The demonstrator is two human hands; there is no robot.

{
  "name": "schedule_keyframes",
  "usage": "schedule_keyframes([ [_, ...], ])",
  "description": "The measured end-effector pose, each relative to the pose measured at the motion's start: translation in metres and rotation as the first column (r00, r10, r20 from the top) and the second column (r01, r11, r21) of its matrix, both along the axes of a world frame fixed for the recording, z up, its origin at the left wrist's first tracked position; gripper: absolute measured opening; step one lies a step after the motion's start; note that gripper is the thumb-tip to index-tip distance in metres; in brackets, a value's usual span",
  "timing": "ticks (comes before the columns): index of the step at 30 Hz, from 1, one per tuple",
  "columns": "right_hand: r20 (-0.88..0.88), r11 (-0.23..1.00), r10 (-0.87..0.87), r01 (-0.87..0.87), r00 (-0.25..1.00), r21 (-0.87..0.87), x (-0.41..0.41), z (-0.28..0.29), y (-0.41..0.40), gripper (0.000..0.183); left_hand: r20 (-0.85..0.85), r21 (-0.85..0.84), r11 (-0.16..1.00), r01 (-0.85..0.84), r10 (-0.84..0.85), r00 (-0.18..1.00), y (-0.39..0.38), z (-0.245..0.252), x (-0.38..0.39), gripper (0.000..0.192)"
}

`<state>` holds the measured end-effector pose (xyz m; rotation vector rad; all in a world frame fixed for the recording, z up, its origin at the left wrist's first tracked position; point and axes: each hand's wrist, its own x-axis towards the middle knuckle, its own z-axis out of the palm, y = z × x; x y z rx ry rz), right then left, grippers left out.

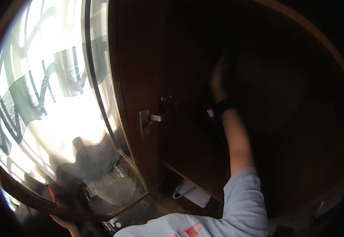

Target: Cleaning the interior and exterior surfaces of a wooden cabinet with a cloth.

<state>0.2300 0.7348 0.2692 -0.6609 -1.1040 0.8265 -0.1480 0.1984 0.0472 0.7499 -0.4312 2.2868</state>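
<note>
A wooden cabinet door with a glass pane (139,195) stands swung out on the left. At the lower left, my left hand (64,222) grips the edge of the door's wooden frame (38,206), its fingers partly hidden by it. My right hand (218,78) reaches deep into the dark cabinet interior (189,133). That hand is blurred and dim, and whether it holds anything cannot be made out. Around my right wrist is a dark band (226,106), with a small pale tag (210,113) beside it.
A metal hinge (145,121) joins door and cabinet. Below a wooden shelf edge (186,177) lies a white paper item with a pale strap (192,194). Through the glass show a Brother carton (109,186) and a bright patterned curtain (56,89).
</note>
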Motion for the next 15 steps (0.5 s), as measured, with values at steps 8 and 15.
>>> schedule_keyframes([
  [8, 0.209, 0.982, 0.188, -0.185, 0.960, -0.033, -0.031, -0.030, -0.083, 0.076, -0.627, -0.178, 0.827, -0.533, 0.323, 0.709, 0.007, -0.003, -0.014, 0.071],
  [15, 0.642, 0.941, 0.132, -0.299, 0.755, 0.158, -0.062, -0.039, -0.144, 0.068, -0.551, -0.157, 0.874, -0.460, 0.309, 0.775, 0.005, -0.015, -0.035, 0.069],
])
